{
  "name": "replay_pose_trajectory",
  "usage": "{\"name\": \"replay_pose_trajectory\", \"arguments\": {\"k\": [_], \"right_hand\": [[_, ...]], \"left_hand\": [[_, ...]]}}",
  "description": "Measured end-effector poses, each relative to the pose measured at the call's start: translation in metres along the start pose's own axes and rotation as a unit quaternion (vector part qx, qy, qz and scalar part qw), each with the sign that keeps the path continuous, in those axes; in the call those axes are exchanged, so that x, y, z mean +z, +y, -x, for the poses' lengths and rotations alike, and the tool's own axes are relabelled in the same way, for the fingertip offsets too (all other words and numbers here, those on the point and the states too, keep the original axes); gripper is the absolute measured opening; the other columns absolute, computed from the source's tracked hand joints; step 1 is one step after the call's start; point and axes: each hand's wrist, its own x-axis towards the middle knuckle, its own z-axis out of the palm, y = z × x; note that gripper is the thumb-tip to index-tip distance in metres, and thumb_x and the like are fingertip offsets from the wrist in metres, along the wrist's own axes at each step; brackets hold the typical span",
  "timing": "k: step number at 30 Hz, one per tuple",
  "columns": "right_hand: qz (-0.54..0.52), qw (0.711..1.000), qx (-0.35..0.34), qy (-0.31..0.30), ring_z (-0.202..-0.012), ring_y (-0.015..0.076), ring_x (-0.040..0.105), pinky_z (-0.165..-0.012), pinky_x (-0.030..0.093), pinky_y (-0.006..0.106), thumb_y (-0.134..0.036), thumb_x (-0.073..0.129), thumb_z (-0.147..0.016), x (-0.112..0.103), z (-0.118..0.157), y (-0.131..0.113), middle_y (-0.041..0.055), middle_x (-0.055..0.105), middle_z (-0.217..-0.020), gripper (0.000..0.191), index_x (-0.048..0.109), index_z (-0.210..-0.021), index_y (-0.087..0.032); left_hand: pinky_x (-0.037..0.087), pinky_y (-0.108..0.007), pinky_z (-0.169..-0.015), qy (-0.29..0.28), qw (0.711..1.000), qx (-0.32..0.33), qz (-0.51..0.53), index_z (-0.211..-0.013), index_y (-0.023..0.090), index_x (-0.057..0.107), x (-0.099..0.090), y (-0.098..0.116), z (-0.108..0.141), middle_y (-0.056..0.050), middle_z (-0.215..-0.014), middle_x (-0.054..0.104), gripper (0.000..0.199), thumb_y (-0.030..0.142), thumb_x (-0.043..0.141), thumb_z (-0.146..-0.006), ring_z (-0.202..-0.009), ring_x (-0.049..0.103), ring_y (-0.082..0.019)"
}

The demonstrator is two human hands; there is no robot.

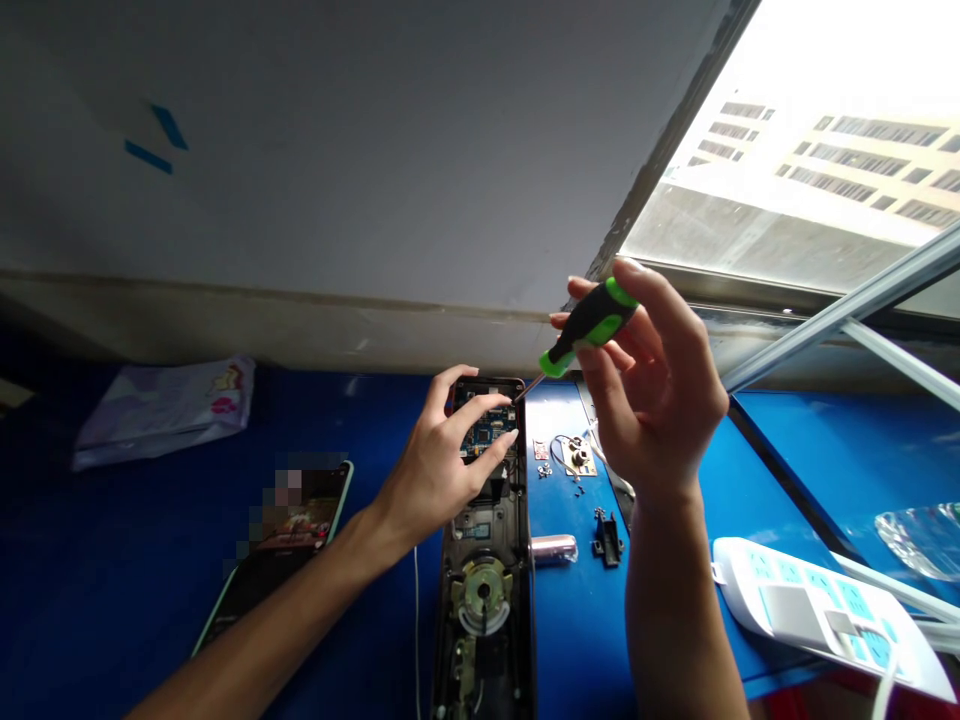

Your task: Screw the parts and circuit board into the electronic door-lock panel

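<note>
A long black device housing [487, 520] lies open on the blue table, with a blue circuit board [486, 432] at its far end and a round metal speaker part [484, 592] nearer. My left hand [457, 430] rests over the board with its fingers spread, the fingertips touching the board and the housing's edges. My right hand [652, 380] holds a green and black screwdriver [596, 325] by its handle, with fingers wrapped round it. The screwdriver is tilted, its tip at the upper right corner of the board beside my left index fingertip.
Right of the housing lie small screws [545, 470], a small board with wires [579, 457], a pinkish cylinder [553, 549] and a black bracket [608, 540]. A phone [300, 530] and a packet [169, 405] lie left. A white power strip [825, 610] sits right, near a metal frame [847, 305].
</note>
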Motion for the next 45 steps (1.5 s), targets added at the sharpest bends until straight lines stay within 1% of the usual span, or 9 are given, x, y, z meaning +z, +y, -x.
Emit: {"name": "replay_pose_trajectory", "arguments": {"k": [5, 11, 16, 22, 28, 31, 34, 40, 45], "right_hand": [[0.044, 0.996, -0.008, 0.073, -0.096, 0.0249, 0.073, -0.07, 0.071, 0.043, -0.018, 0.083, -0.083, -0.0014, -0.0017, -0.0018, 0.0027, 0.072, -0.116, 0.057, 0.068, -0.132, -0.042], [-0.016, 0.999, 0.025, 0.041, -0.12, 0.0278, 0.072, -0.085, 0.071, 0.047, -0.014, 0.06, -0.098, -0.003, -0.0033, -0.0067, 0.0022, 0.071, -0.134, 0.048, 0.063, -0.14, -0.038], [0.041, 0.995, 0.002, 0.093, -0.085, 0.0199, 0.07, -0.067, 0.068, 0.04, -0.024, 0.082, -0.084, -0.0044, -0.0031, -0.0033, 0.0004, 0.069, -0.103, 0.047, 0.072, -0.127, -0.041], [-0.055, 0.997, 0.05, 0.008, -0.112, 0.0261, 0.074, -0.086, 0.069, 0.05, -0.022, 0.052, -0.103, -0.0069, -0.0028, -0.0085, 0.0035, 0.067, -0.142, 0.045, 0.061, -0.143, -0.041], [0.04, 0.993, -0.022, 0.108, -0.081, 0.0201, 0.069, -0.068, 0.066, 0.04, -0.024, 0.083, -0.083, -0.0079, -0.0037, -0.0023, 0.0016, 0.068, -0.096, 0.041, 0.076, -0.121, -0.039], [0.032, 0.997, 0.002, 0.068, -0.095, 0.0234, 0.072, -0.075, 0.068, 0.044, -0.035, 0.065, -0.097, -0.008, -0.0041, -0.0037, 0.005, 0.07, -0.12, 0.036, 0.07, -0.133, -0.039], [-0.009, 0.999, 0.044, 0.026, -0.113, 0.0277, 0.074, -0.086, 0.068, 0.051, -0.025, 0.053, -0.103, -0.0083, -0.0037, -0.0085, 0.0023, 0.069, -0.141, 0.043, 0.062, -0.141, -0.043], [0.041, 0.992, -0.024, 0.114, -0.08, 0.0204, 0.072, -0.07, 0.068, 0.041, -0.028, 0.082, -0.086, -0.0086, -0.0037, -0.0054, 0.0012, 0.072, -0.096, 0.036, 0.078, -0.12, -0.038], [-0.027, 0.999, 0.018, 0.026, -0.115, 0.0274, 0.074, -0.086, 0.068, 0.05, -0.02, 0.051, -0.102, -0.0074, -0.0032, -0.0086, 0.005, 0.069, -0.141, 0.046, 0.061, -0.144, -0.038]], "left_hand": [[0.051, -0.049, -0.118, 0.002, 1.0, 0.001, 0.0, -0.12, 0.025, 0.072, -0.0004, 0.0004, 0.0003, -0.01, -0.145, 0.049, 0.026, 0.029, 0.07, -0.095, -0.137, 0.056, -0.03], [0.05, -0.049, -0.119, 0.002, 1.0, 0.003, 0.005, -0.121, 0.026, 0.072, 0.0002, 0.0004, 0.0002, -0.009, -0.145, 0.049, 0.026, 0.03, 0.07, -0.096, -0.136, 0.056, -0.029], [0.05, -0.047, -0.119, 0.004, 1.0, 0.002, 0.006, -0.12, 0.026, 0.072, 0.0008, -0.0008, 0.0002, -0.008, -0.145, 0.05, 0.024, 0.029, 0.069, -0.096, -0.136, 0.057, -0.027], [0.05, -0.048, -0.119, 0.001, 1.0, 0.002, 0.005, -0.119, 0.026, 0.072, -0.0005, -0.0007, 0.0004, -0.008, -0.146, 0.05, 0.023, 0.029, 0.068, -0.096, -0.138, 0.056, -0.028], [0.049, -0.049, -0.119, 0.003, 1.0, 0.006, 0.007, -0.118, 0.026, 0.072, -0.0009, -0.0002, 0.0, -0.008, -0.146, 0.05, 0.023, 0.028, 0.069, -0.095, -0.138, 0.056, -0.029], [0.049, -0.049, -0.119, 0.003, 1.0, 0.009, 0.007, -0.118, 0.025, 0.072, -0.0011, -0.0002, -0.0001, -0.009, -0.146, 0.051, 0.023, 0.027, 0.069, -0.095, -0.138, 0.056, -0.029], [0.05, -0.049, -0.119, 0.003, 1.0, 0.011, 0.008, -0.118, 0.025, 0.072, -0.0012, -0.0003, 0.0002, -0.009, -0.145, 0.051, 0.024, 0.027, 0.07, -0.095, -0.138, 0.056, -0.029], [0.049, -0.048, -0.119, 0.002, 1.0, 0.013, 0.006, -0.119, 0.025, 0.072, -0.002, -0.0007, 0.0011, -0.009, -0.146, 0.05, 0.024, 0.027, 0.07, -0.095, -0.138, 0.056, -0.029], [0.049, -0.048, -0.119, 0.001, 1.0, 0.013, 0.003, -0.12, 0.026, 0.072, -0.0023, -0.0007, 0.0009, -0.008, -0.145, 0.051, 0.025, 0.027, 0.07, -0.095, -0.136, 0.057, -0.028]]}}
